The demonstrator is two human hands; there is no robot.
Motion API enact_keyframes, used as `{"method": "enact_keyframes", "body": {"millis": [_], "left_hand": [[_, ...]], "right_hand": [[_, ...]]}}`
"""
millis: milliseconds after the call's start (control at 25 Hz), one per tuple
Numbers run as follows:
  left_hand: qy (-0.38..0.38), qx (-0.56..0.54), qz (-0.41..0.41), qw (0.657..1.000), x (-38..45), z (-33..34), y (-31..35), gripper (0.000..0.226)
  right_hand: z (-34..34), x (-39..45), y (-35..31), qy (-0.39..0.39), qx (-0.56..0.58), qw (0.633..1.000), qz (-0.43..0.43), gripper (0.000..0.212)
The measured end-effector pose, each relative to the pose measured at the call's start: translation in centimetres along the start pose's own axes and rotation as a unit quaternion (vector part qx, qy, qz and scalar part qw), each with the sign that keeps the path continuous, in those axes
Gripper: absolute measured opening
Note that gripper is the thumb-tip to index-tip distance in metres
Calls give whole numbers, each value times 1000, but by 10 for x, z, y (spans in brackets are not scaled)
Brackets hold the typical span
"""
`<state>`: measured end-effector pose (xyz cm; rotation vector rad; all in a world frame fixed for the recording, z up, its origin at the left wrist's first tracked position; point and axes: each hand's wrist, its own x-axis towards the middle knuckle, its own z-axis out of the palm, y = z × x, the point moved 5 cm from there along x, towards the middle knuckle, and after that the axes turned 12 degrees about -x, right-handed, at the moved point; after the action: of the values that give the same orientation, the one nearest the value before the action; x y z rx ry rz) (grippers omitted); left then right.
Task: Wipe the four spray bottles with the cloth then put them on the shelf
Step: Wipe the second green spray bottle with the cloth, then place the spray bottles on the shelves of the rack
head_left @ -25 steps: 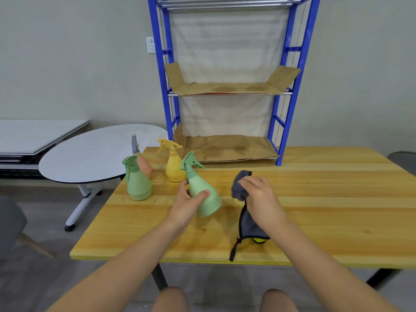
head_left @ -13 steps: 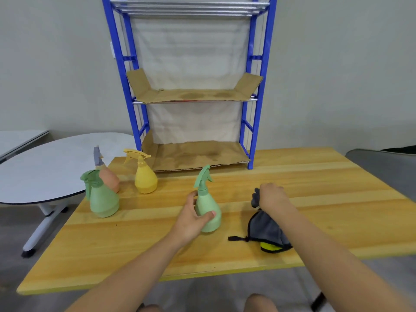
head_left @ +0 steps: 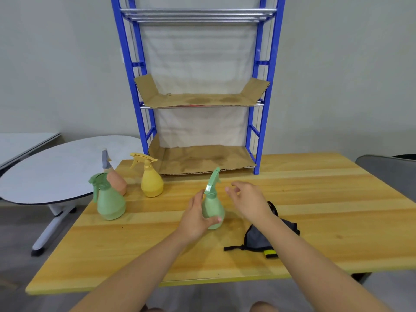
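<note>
Wooden table [head_left: 315, 199] with a yellow front edge carries everything. Left of it, apart from it: white oval side table [head_left: 56, 167] with a dark rim on a white leg with castors, and behind that a grey-white flat panel [head_left: 20, 143] at the left edge. Grey chair back [head_left: 387, 174] at far right, plain grey wall [head_left: 337, 75] behind, grey floor [head_left: 18, 239] below.

Matt plastic bottles [head_left: 213, 209], probably; smooth varnished wooden table [head_left: 315, 199].
</note>
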<state>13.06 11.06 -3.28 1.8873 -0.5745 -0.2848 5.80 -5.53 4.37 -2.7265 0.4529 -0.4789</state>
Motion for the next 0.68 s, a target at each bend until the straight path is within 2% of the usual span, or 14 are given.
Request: {"method": "enact_keyframes", "body": {"millis": [80, 120, 200, 280, 360, 400, 480, 560, 600, 680], "left_hand": [[-22, 37, 2, 999, -1, -10, 4, 121], [-22, 63, 14, 998, -4, -21, 7, 117], [9, 121, 60, 991, -10, -49, 15, 96], [86, 176, 124, 973, -21, -89, 27, 62], [190, 251, 185, 931, -30, -135, 39, 36], [241, 285, 192, 907, -35, -160, 42, 31], [319, 311, 145, 883, -42, -208, 41, 30], [363, 296, 65, 881, -46, -245, 36, 40], [370, 279, 24, 886, -46, -259, 30, 46], [351, 241, -57, 903, -40, -275, 13, 56]], "right_hand": [[-11, -4, -30, 19, 39, 999, -23, 60], [-13, -6, -44, 10, 31, 999, -38, 65], [-6, -6, -63, -40, -15, 998, -47, 71], [6, -5, -75, -85, -50, 995, -33, 76], [16, -2, -80, -101, -77, 992, -13, 73], [18, -2, -83, -100, -88, 991, -6, 68], [20, -3, -91, -86, -93, 992, -5, 51], [22, -4, -99, -58, -97, 993, -24, 34], [23, -3, -102, -47, -106, 992, -40, 32], [26, -3, -104, -37, -119, 990, -67, 46]]}}
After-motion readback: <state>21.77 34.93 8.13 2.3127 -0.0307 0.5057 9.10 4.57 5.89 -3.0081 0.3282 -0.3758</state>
